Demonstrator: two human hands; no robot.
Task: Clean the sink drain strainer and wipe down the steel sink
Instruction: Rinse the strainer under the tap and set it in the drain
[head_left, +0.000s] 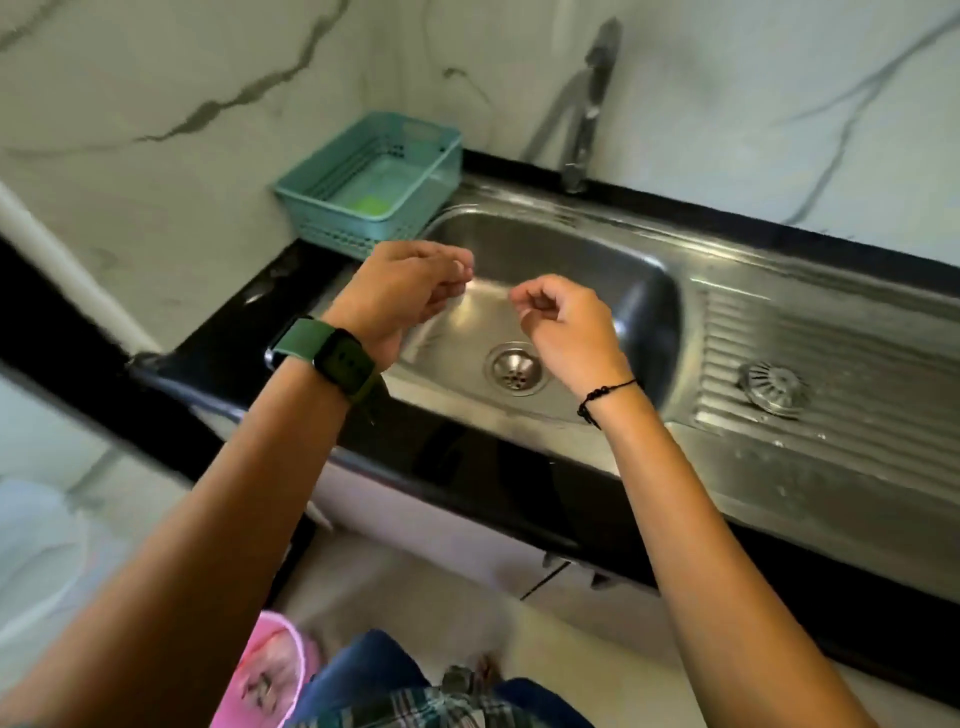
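Observation:
The steel sink (644, 291) has a round drain opening (515, 369) at the bottom of its basin. A round metal drain strainer (772, 388) lies out on the ribbed drainboard to the right. My left hand (402, 293), a green watch on its wrist, hovers over the basin's left edge with its fingers loosely curled. Over the basin's middle, just above the drain, my right hand (563, 325) is also loosely curled. Both hands hold nothing, and their fingertips are a short gap apart.
A teal plastic basket (332, 179) holding a green sponge (375, 203) stands at the sink's back left. The tap (584, 140) rises behind the basin. Black countertop edge (467, 467) runs along the front. A pink bucket (262, 670) sits on the floor.

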